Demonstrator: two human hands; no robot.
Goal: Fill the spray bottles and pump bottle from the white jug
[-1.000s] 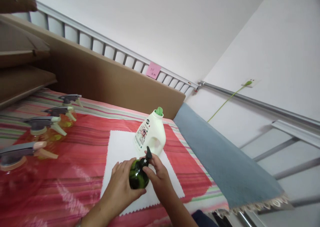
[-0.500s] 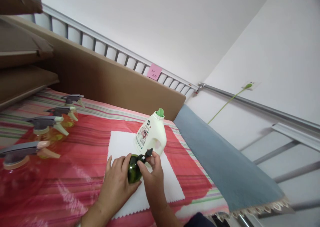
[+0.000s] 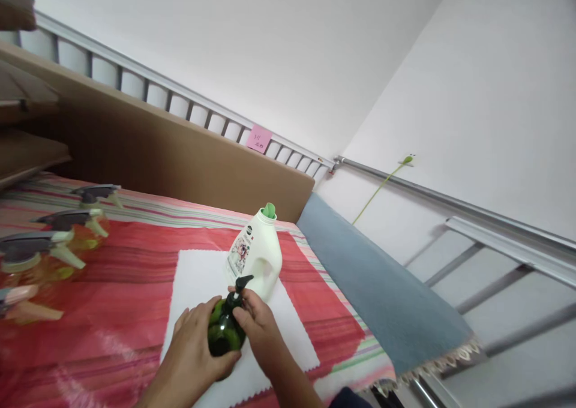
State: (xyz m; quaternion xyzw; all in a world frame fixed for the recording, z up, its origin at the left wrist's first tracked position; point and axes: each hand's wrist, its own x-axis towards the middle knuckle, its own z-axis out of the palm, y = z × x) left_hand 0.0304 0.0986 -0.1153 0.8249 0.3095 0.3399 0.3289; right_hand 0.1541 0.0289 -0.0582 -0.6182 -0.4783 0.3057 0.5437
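My left hand (image 3: pixel 197 347) wraps round the body of a dark green pump bottle (image 3: pixel 225 335). With thumb and fingers, my right hand (image 3: pixel 255 321) grips the black collar at the base of its pump head (image 3: pixel 243 282). The bottle stands nearly upright, leaning slightly, and the nozzle points up and to the right. Whether its base touches the white cloth (image 3: pixel 191 276) below I cannot tell. Just beyond my hands stands a white jug (image 3: pixel 258 246) with a handle, a printed label and a green spout at its mouth.
Several spray bottles (image 3: pixel 83 237) with grey and white triggers line the left side of the red striped cover (image 3: pixel 135 300). Brown cardboard (image 3: pixel 180 162) runs along the back below a rail. Blue fabric (image 3: pixel 360 270) lies to the right, and brown packages (image 3: pixel 31 150) are stacked far left.
The whole view has shifted, so everything sits further left and slightly lower. The pump bottle is more upright, and my right fingers have moved from the pump head down to its collar.
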